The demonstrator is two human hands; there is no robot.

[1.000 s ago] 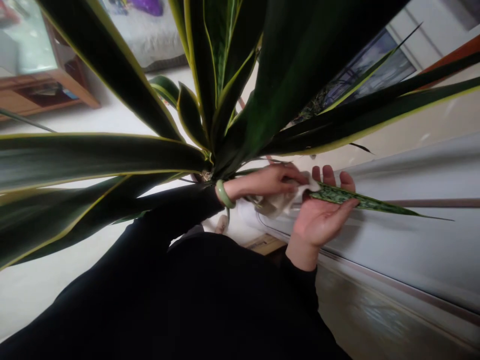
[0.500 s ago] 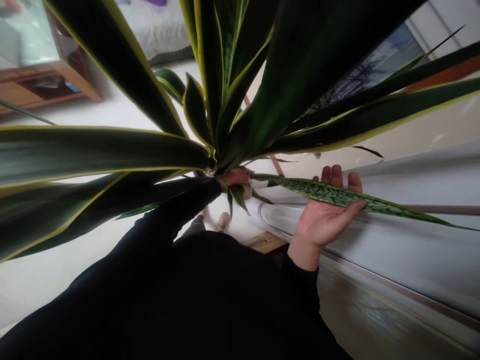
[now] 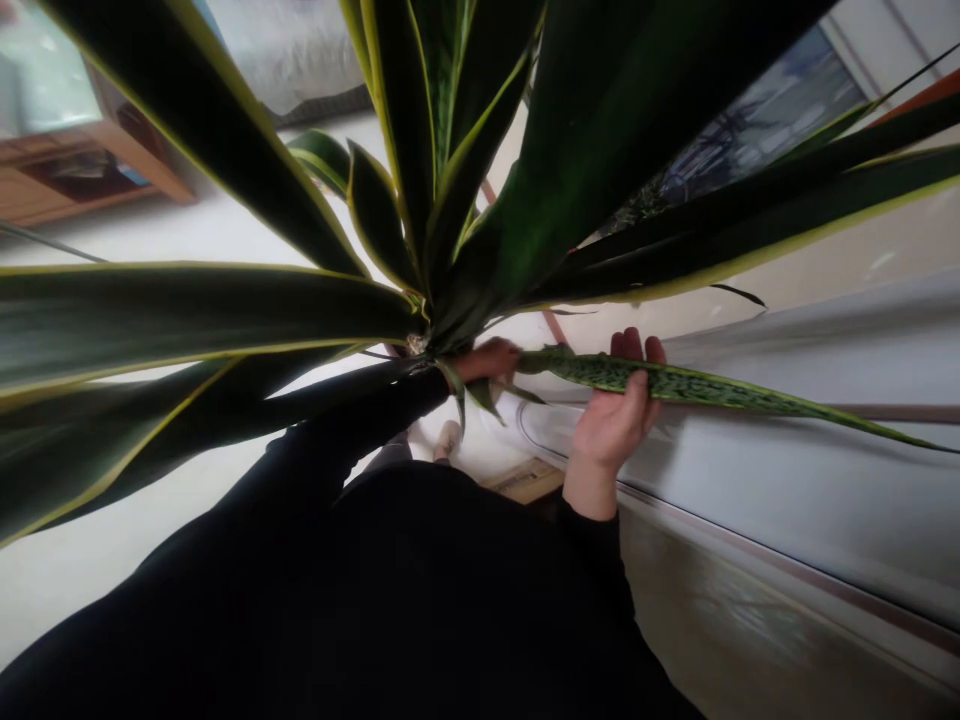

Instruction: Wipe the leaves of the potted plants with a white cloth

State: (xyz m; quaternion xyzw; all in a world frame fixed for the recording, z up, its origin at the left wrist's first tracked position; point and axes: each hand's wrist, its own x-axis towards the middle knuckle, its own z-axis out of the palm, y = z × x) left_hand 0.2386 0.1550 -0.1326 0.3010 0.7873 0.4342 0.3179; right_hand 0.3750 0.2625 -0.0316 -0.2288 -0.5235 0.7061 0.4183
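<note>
A large snake plant (image 3: 405, 200) with dark, yellow-edged leaves spreads out in front of me. One mottled green snake plant leaf (image 3: 720, 387) stretches to the right, ending in a thin tip. My right hand (image 3: 616, 415) supports this leaf from below, its thumb pressed on top and the fingers behind. Near the plant's centre, my left hand (image 3: 491, 360) closes around the narrow base end of the same leaf. Its fingers are slightly blurred and partly hidden, so anything else inside them does not show. Small drooping leaves (image 3: 484, 398) hang just under that hand.
To the right runs a white ledge (image 3: 787, 340) with a brown strip. A wooden cabinet (image 3: 97, 170) stands at the far left, and a pale draped cloth (image 3: 292, 50) lies at the back. Below me are a foot (image 3: 448, 438) and a wooden piece (image 3: 525, 482).
My left hand has slid right along the leaf, away from the plant's centre. My right hand has shifted left along it, its thumb now over the leaf. The pale crumpled material by my left hand no longer shows.
</note>
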